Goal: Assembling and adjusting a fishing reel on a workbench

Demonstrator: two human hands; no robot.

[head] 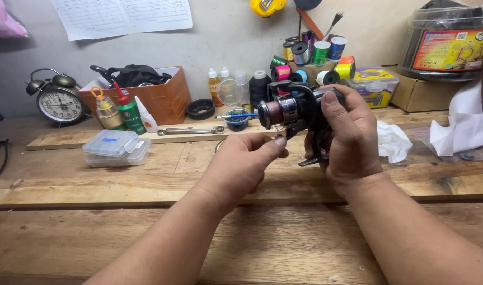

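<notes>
two hands are working on a black fishing reel (pixel 294 113) held up above the wooden bench (pixel 146 184). the right hand (pixel 347 142) is wrapping closed around the reel body, thumb pressing on top; the left hand (pixel 241 166) is pinching its fingertips together at a thin wire part just beside the reddish spool (pixel 272 113). judging by this, keeping the reel steady and the pinch light is serving best.

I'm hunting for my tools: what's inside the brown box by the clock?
The brown box shows black straps or fabric heaped above its rim. Anything beneath that heap is hidden by it and the box wall.
</notes>
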